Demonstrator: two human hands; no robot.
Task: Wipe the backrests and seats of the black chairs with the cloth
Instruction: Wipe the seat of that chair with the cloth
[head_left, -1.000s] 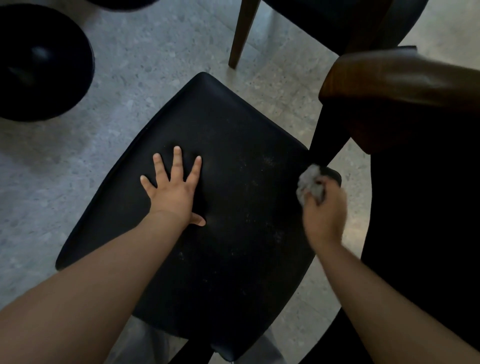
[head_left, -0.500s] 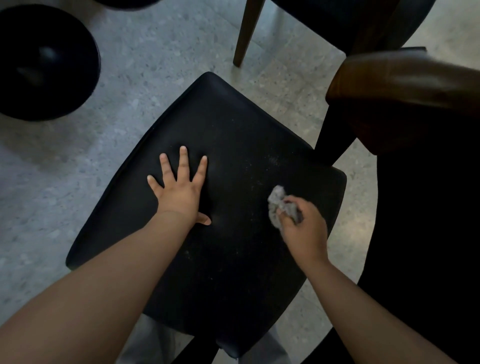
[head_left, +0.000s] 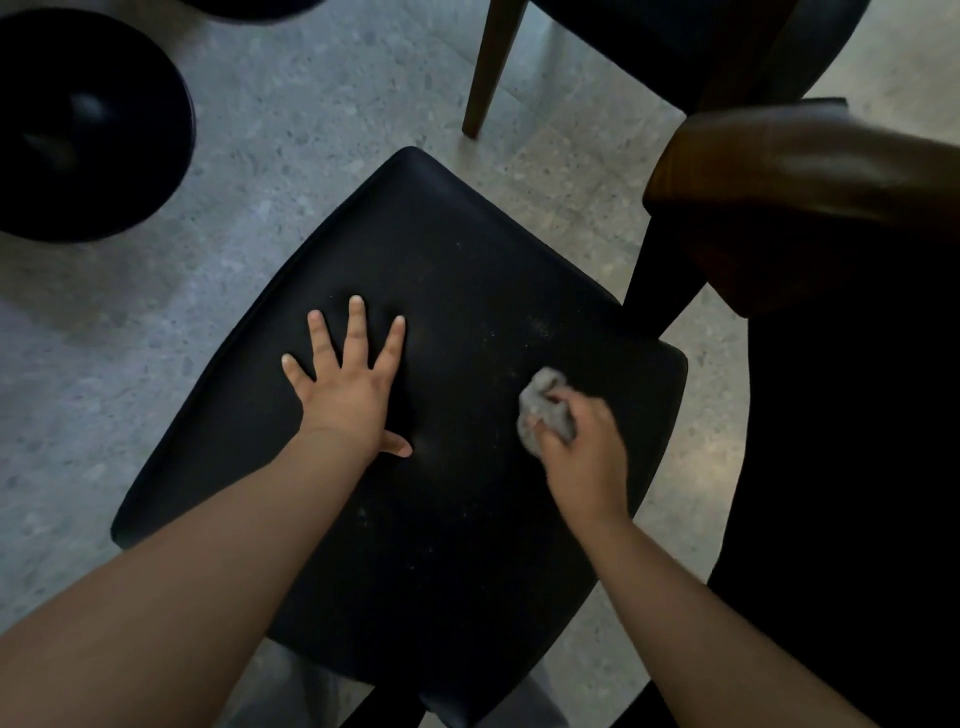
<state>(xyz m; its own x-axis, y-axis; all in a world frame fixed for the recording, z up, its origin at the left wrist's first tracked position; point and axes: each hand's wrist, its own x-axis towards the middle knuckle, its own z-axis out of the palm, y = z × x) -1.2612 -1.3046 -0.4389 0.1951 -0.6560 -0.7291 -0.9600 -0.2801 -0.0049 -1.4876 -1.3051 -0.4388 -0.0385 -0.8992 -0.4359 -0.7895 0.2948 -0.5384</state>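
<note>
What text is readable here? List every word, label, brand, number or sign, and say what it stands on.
None: no word, label, brand, number or sign shows.
The black seat, the grey cloth, the brown wooden rail, the speckled floor and the round black object bear no print.
The pale specks on the seat are no lettering.

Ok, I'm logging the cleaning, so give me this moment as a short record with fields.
surface: black padded chair seat
tool: crumpled grey cloth
right hand: grips the cloth on the seat's right side
left hand: flat on the seat, fingers spread
dirt: pale specks near the cloth
floor: speckled grey
</note>
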